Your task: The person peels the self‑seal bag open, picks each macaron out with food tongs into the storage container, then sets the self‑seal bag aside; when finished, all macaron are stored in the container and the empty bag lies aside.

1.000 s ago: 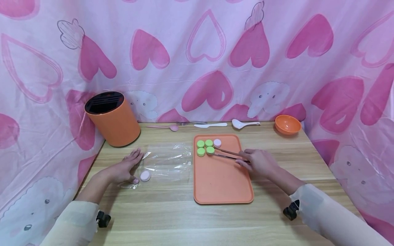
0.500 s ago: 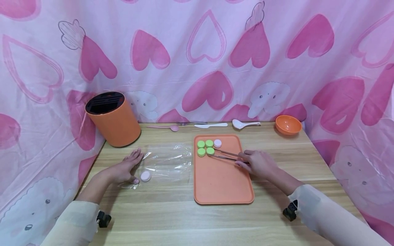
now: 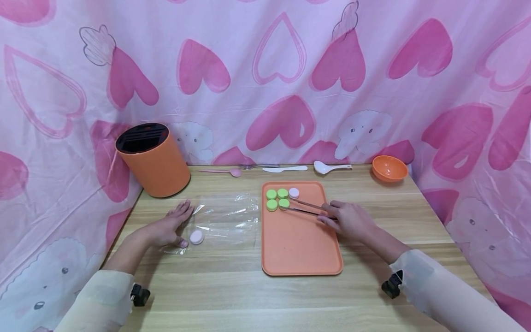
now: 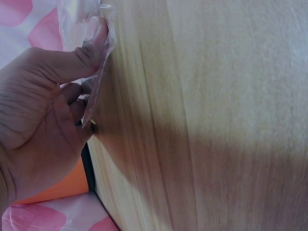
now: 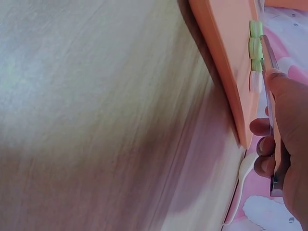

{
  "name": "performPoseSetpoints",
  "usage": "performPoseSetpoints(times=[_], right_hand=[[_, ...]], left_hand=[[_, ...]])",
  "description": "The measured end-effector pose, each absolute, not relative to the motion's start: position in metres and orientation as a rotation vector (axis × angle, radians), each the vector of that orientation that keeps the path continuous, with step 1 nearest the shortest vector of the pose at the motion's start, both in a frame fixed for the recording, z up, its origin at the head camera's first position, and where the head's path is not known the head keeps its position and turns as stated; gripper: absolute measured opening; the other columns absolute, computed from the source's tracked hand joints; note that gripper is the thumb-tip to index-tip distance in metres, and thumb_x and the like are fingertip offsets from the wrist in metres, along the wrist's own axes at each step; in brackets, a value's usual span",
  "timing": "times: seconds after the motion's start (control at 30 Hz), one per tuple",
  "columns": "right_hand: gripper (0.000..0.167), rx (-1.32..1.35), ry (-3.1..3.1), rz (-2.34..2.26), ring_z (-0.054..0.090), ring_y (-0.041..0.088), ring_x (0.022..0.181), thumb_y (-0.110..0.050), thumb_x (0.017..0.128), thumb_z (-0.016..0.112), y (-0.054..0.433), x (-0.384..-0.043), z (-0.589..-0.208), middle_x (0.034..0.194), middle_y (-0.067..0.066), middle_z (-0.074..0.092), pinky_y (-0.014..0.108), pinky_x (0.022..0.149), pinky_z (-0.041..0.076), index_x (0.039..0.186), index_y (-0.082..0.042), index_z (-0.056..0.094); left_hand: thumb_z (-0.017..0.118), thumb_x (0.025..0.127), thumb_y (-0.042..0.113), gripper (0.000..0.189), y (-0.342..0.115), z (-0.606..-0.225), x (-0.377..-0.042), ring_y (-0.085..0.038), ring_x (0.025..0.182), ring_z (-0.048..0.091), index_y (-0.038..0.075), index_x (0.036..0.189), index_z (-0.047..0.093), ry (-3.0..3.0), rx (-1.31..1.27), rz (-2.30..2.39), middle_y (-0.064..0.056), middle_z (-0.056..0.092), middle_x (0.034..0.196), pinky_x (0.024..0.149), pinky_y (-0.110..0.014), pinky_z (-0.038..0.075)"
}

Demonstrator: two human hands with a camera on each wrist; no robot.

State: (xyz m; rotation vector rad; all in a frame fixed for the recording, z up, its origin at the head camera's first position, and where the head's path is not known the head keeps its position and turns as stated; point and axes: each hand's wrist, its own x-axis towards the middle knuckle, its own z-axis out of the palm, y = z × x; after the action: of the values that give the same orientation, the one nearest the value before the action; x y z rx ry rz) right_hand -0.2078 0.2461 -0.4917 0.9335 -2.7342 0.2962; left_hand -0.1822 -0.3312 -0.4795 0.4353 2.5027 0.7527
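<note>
My right hand [image 3: 348, 220] holds a pair of metal tongs [image 3: 307, 205] over an orange tray [image 3: 300, 244]. The tips of the tongs lie around the lower right of several green macarons [image 3: 284, 204], with one arm on either side; whether they squeeze it I cannot tell. Beside the green ones, in the tray's far row, sits a pale pink macaron [image 3: 293, 193]. My left hand [image 3: 168, 228] rests with spread fingers on the left end of a clear plastic bag [image 3: 226, 219], also visible against the thumb in the left wrist view. Another pale pink macaron [image 3: 197, 237] lies near that thumb.
An orange knife block [image 3: 159, 168] stands at the back left. Along the far edge lie a pink spoon [image 3: 234, 172], a fork [image 3: 257, 166], a white knife [image 3: 286, 169] and a white soup spoon [image 3: 325, 168]. An orange bowl [image 3: 389, 169] sits at the back right corner.
</note>
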Motion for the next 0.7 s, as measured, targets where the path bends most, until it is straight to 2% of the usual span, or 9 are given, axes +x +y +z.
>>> performPoseSetpoints(times=[0.3,0.53,0.7], right_hand=[[0.031,0.95,-2.695,0.273,0.067,0.015,0.07,-0.042,0.1,0.082,0.235,-0.207,-0.483,0.096,0.0,0.075,0.041,0.062,0.062,0.117,-0.016,0.082],[0.036,1.0,-2.677,0.158,0.064,0.011,0.065,-0.046,0.098,0.083,0.215,-0.209,-0.477,0.094,-0.002,0.074,0.033,0.059,0.061,0.121,-0.019,0.083],[0.035,1.093,-2.599,0.118,0.062,0.011,0.06,-0.046,0.099,0.083,0.201,-0.211,-0.478,0.088,-0.003,0.071,0.032,0.057,0.06,0.118,-0.017,0.083]], left_hand=[[0.094,0.083,0.017,0.123,-0.332,-0.48,-0.182,-0.057,0.168,-0.015,-0.006,0.174,0.014,2.496,0.433,0.755,-0.032,-0.01,0.182,0.134,-0.077,-0.007],[0.093,0.083,0.017,0.123,-0.333,-0.481,-0.183,-0.056,0.168,-0.017,-0.004,0.174,0.013,2.494,0.423,0.758,-0.03,-0.011,0.183,0.133,-0.077,-0.007],[0.093,0.084,0.018,0.123,-0.334,-0.483,-0.184,-0.055,0.168,-0.017,-0.003,0.175,0.012,2.492,0.424,0.748,-0.029,-0.012,0.183,0.134,-0.077,-0.008]])
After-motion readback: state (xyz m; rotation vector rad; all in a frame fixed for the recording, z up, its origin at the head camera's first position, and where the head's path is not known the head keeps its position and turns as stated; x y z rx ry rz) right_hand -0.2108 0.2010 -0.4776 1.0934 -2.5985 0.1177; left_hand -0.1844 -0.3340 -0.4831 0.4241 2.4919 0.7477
